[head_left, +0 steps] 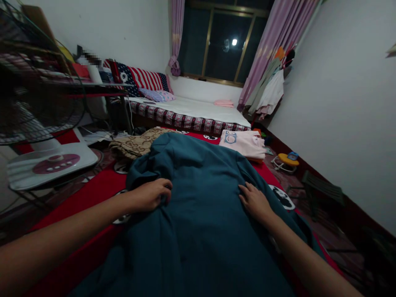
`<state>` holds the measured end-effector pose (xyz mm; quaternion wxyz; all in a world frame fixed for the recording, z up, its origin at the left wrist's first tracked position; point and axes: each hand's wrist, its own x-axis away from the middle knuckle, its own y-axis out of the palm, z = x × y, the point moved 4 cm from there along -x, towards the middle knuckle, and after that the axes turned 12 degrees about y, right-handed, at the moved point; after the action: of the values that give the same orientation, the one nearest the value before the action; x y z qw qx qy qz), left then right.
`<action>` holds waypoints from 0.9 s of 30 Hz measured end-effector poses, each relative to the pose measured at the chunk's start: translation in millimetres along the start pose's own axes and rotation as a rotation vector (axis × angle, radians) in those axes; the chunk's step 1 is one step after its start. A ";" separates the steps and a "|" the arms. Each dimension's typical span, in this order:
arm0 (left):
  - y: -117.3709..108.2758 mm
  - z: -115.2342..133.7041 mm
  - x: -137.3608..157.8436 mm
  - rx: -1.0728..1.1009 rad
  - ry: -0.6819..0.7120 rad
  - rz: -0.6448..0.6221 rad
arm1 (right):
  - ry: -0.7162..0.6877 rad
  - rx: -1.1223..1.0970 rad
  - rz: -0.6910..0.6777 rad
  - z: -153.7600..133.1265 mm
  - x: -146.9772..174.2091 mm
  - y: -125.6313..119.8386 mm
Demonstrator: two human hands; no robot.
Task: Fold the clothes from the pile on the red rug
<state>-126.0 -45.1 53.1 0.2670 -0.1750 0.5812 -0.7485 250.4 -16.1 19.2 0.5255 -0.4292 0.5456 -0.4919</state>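
Observation:
A long teal coat lies spread over a red cloth with black-and-white round patches. Its shoulders point away from me, and its near end runs out of the bottom of the view. On its left side, my left hand has its fingers curled into the fabric near the sleeve. My right hand rests on the right side of the coat with fingers spread and fairly flat. Past the left shoulder lies a brown patterned cloth. A folded pale pink shirt sits beyond the right shoulder.
To the left stands a fan with a white base, near a cluttered desk. A bed with pillows lies under the window. On the right are a yellow round stool, a dark folding chair and hanging clothes.

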 end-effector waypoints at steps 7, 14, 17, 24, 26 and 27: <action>-6.7 -3.8 36.2 -0.077 0.075 -0.013 | -0.051 -0.125 0.119 1.5 10.6 12.2; -55.5 -65.0 99.4 -0.144 -0.349 0.069 | -0.057 -0.190 0.171 3.9 11.2 16.9; -62.6 -68.3 103.1 -0.135 -0.459 0.134 | -0.054 -0.207 0.191 3.6 10.2 19.5; -43.5 -12.6 50.7 0.069 -0.062 0.215 | -0.075 -0.254 0.198 8.6 10.3 21.0; -33.1 -11.9 54.0 0.079 -0.118 0.134 | -0.081 -0.255 0.197 9.4 10.5 21.0; -30.1 -15.2 60.1 0.064 -0.172 0.114 | -0.082 -0.254 0.198 9.7 10.4 21.1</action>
<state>-188.5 -64.0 75.2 0.3633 -0.1967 0.5409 -0.7326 260.2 -24.1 -2.9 0.5346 -0.4560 0.6212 -0.3468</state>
